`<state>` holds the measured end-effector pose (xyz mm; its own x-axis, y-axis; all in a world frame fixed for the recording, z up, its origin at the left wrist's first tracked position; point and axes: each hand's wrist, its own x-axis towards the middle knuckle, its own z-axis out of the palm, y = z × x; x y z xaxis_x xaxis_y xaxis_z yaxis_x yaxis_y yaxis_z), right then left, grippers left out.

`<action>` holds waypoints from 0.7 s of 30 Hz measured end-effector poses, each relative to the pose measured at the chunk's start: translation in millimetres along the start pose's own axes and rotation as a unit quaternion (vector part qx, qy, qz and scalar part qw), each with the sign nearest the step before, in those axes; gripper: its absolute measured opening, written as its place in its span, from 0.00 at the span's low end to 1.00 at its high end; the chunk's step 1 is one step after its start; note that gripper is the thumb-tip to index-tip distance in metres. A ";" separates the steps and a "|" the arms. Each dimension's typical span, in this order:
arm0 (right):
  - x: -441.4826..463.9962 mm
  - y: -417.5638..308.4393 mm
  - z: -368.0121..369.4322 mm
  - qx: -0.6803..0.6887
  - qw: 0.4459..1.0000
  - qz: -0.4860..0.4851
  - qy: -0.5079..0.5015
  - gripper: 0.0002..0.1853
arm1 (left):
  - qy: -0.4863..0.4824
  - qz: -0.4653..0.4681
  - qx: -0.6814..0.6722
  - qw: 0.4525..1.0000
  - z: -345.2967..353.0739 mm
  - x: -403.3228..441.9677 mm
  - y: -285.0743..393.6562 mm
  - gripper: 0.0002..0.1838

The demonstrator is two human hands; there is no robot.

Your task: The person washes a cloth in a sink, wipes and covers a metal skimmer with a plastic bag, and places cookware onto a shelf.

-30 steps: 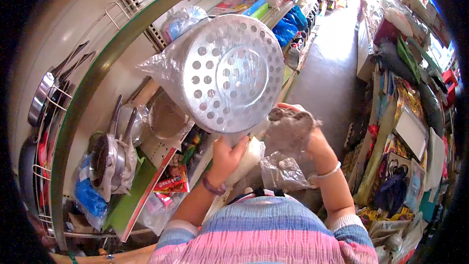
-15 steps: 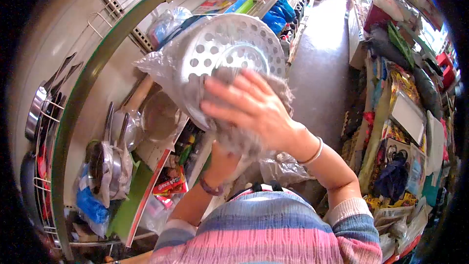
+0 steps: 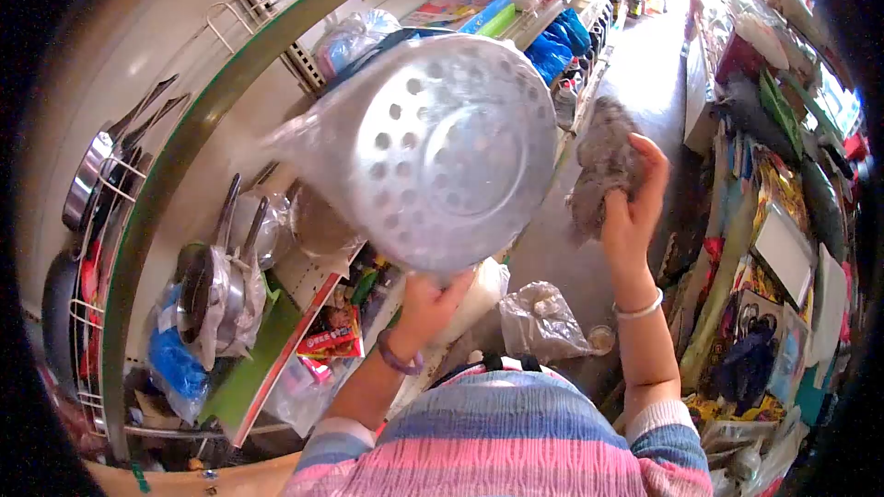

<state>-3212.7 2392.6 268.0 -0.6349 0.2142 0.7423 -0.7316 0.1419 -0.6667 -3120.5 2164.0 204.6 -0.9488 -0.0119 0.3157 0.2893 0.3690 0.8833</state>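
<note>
A round metal steamer plate with many holes and a ringed centre is held up in front of me, wrapped in a clear plastic bag whose loose corner sticks out to the left. My left hand grips its lower edge, thumb on the near face; the other fingers are hidden behind it. To the right of the plate and apart from it, my right hand is closed on a grey-brown, fluffy cloth, which hangs bunched from the fingers.
On the left, shelving holds pans in plastic and a blue bagged item. A crumpled clear bag lies on the floor below. Stacked goods line the aisle's right side.
My right hand, which was pressing the cloth on the plate, has moved off to the right with it. The plate now shows its full face and sits slightly further right.
</note>
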 end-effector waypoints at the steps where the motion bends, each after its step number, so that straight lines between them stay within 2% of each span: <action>1: 0.5 -13.9 5.4 -0.010 0.997 -0.072 0.017 0.23 | -0.021 0.003 0.063 0.998 -1.9 1.7 6.8 0.06; 2: 1.7 -23.5 12.8 -0.026 0.988 -0.150 -0.002 0.23 | -0.045 0.007 0.123 0.991 -1.7 2.7 11.3 0.08; 3: 2.9 -32.9 20.4 -0.039 0.973 -0.228 -0.020 0.23 | -0.036 0.033 0.127 0.991 2.9 2.8 12.5 0.07; 4: -1.0 -42.1 20.3 -0.156 0.943 -0.238 -0.173 0.20 | -0.030 0.061 0.129 0.989 9.4 2.1 13.6 0.08; 5: -7.9 -49.0 38.0 -0.181 0.921 -0.290 -0.184 0.19 | -0.034 0.072 0.137 0.987 12.7 1.0 13.5 0.07; 6: -10.1 -54.0 44.8 -0.218 0.906 -0.331 -0.149 0.21 | -0.038 0.084 0.146 0.985 15.9 0.0 13.4 0.07; 8: -0.9 -65.3 48.6 -0.195 0.896 -0.360 -0.173 0.20 | -0.063 0.078 0.175 0.980 14.6 -1.2 5.2 0.07; 12: 24.8 -74.7 57.6 -0.168 0.879 -0.393 -0.212 0.16 | -0.054 0.048 0.263 0.962 8.1 -8.9 -25.4 0.06; 15: 48.9 -68.2 45.8 -0.176 0.893 -0.307 -0.279 0.15 | -0.041 0.018 0.267 0.963 -6.6 -7.1 -20.2 0.06; 16: 55.5 -58.9 42.7 -0.162 0.912 -0.277 -0.255 0.16 | -0.041 0.017 0.249 0.968 -9.8 -8.4 -20.3 0.06; 17: 60.8 -45.6 41.2 -0.096 0.936 -0.261 -0.215 0.15 | -0.038 0.016 0.231 0.972 -12.8 -9.6 -21.3 0.06; 18: 65.3 -36.6 37.7 -0.045 0.954 -0.198 -0.219 0.15 | -0.019 0.072 0.238 0.968 -13.1 -10.0 -33.0 0.08; 21: 61.2 -18.3 26.5 0.082 0.973 -0.036 -0.211 0.15 | -0.022 0.073 0.198 0.977 -11.6 -15.0 -38.6 0.11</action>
<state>-3244.7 2377.5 327.4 -0.6001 -0.2123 0.7712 -0.7861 -0.0216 -0.6177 -3116.0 2139.1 169.8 -0.9082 0.1050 0.4053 0.3585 0.6951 0.6232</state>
